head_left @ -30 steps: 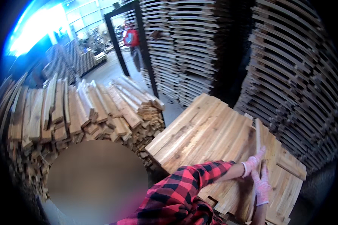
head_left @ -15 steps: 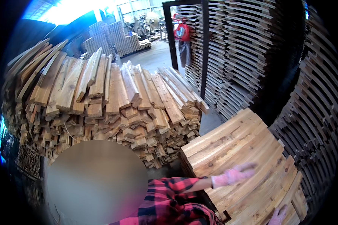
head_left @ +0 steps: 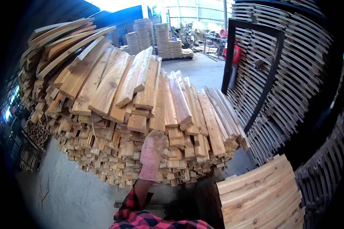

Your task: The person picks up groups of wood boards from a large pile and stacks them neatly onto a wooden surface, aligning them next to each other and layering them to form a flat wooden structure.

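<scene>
My left hand (head_left: 152, 154), in a pink knitted glove, reaches up to the near face of a large pile of wooden planks (head_left: 112, 86). Its fingers are curled at the end of one wooden plank (head_left: 157, 114) near the middle of the top layer; the palm side is hidden. A red-and-black checked sleeve (head_left: 130, 210) covers the forearm behind it. My right hand is out of the picture. Beside me at the lower right lies a panel of planks (head_left: 260, 196) set side by side, and neither hand touches it.
Tall stacks of slats (head_left: 298, 72) rise on the right, with a dark metal frame (head_left: 228, 57) before them. More stacks (head_left: 143, 34) stand at the back. Concrete floor (head_left: 76, 168) shows at the lower left. Plank ends jut out unevenly from the pile.
My left hand has left the plank panel and moved leftward to the pile. My right hand, earlier at the panel's near edge, has gone out of view. The view has swung right.
</scene>
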A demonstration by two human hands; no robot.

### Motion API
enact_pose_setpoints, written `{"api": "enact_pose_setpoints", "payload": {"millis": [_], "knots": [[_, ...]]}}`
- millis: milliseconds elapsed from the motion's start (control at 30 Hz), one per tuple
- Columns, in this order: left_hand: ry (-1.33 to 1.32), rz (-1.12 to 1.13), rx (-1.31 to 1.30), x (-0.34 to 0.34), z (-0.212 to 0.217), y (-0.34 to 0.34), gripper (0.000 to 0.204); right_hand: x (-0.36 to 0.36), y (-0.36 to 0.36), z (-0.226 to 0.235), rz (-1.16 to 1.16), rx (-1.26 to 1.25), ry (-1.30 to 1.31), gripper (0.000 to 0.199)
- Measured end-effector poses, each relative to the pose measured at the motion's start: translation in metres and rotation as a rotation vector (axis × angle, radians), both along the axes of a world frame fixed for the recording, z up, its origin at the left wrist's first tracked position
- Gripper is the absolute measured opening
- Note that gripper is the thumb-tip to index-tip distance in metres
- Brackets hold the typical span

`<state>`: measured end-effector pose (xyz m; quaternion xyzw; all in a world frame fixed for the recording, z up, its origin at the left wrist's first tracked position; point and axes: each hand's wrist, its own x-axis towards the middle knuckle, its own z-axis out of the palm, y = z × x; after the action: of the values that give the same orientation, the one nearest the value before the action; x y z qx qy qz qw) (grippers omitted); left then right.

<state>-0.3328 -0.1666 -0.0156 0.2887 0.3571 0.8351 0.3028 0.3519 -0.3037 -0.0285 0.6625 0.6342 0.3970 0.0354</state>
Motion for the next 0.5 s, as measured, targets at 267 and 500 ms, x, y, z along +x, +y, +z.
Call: {"api": "enact_pose_setpoints", "payload": {"millis": [267,500], "knots": [[0.139,0.408,-0.029,-0.030,0.039,-0.029,0.056,-0.395,0.262,0.109,0.931,-0.716,1.795,0.093],[0.077,0.362,-0.106,-0.045,0.045,-0.042,0.059,-0.714,0.294,0.262,1.124,-0.973,1.244,0.133]]}}
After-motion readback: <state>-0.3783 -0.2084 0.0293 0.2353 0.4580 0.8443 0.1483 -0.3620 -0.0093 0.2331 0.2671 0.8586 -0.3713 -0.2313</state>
